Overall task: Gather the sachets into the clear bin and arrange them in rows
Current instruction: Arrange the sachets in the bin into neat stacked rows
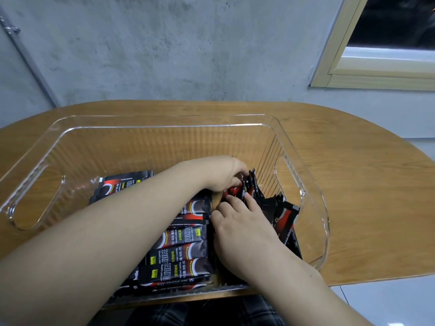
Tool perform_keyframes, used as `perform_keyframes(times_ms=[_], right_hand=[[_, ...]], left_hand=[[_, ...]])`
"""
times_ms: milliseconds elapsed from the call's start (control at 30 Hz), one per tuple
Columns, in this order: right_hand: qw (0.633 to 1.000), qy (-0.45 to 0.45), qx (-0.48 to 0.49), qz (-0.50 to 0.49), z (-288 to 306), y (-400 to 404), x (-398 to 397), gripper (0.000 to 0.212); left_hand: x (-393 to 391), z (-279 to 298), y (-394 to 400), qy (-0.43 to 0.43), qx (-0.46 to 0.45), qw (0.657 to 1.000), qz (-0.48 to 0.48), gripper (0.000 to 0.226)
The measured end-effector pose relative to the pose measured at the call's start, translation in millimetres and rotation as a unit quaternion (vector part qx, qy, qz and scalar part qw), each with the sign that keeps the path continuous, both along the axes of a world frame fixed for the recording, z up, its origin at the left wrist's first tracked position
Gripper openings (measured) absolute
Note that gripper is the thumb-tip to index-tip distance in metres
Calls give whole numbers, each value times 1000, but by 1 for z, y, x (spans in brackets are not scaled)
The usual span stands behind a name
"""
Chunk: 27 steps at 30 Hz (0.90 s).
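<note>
Both hands work inside the clear bin (164, 128) on the counter (353, 184): my left hand (223, 175) pinches upright sachets (250, 184), my right hand (240, 222) presses fingers against them. Best square their ends against the flat row (181, 245) before releasing.

Sachets (179, 252) black, red-white swirl, yellow tags. Bin (150, 147) clear, ribbed. Table (353, 184) tan woodgrain. Wall (164, 48) mottled grey.

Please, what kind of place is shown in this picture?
Probably a plain indoor room, perhaps a home or small workroom. A rounded wooden table stands against a bare grey concrete wall, beside a pale wood-framed window, dark behind the glass.
</note>
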State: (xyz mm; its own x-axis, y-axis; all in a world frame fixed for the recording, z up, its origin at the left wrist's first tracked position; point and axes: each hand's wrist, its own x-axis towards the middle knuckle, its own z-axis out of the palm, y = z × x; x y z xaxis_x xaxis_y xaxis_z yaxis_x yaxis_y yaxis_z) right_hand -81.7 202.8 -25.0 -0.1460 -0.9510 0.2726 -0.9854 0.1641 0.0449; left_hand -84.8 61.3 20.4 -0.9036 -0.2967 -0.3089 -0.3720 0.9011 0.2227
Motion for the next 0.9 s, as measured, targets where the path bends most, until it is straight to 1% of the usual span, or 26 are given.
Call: perform_keyframes(times_ms=[200, 333, 433, 533, 633, 700, 767, 800, 867, 900], right_hand=[[1000, 15, -24, 5, -6, 1, -2, 38], [1000, 21, -16, 1, -6, 0, -3, 41], [1000, 19, 5, 6, -2, -1, -3, 44], [999, 8, 50, 9, 3, 0, -5, 45], [991, 3, 131, 1, 13, 3, 0, 45], [986, 18, 165, 7, 16, 6, -2, 45], [983, 18, 185, 5, 20, 6, -2, 46], [982, 11, 188, 4, 21, 6, -1, 47], [982, 0, 191, 6, 23, 6, -1, 48], [981, 1, 192, 8, 24, 6, 0, 48]], left_hand=[[2, 9, 3, 55, 7, 998, 11, 27], [5, 14, 3, 74, -20, 997, 9, 24], [10, 19, 4, 105, -64, 992, -8, 26], [18, 29, 4, 203, -122, 971, -23, 24], [29, 42, 3, 319, -158, 934, -37, 20], [39, 51, 1, 361, -173, 916, -33, 17], [52, 58, 2, 373, -170, 912, -4, 17], [59, 60, 5, 375, -154, 914, 22, 18], [77, 60, 10, 369, -98, 919, 104, 21], [87, 59, 14, 370, -67, 914, 152, 23]])
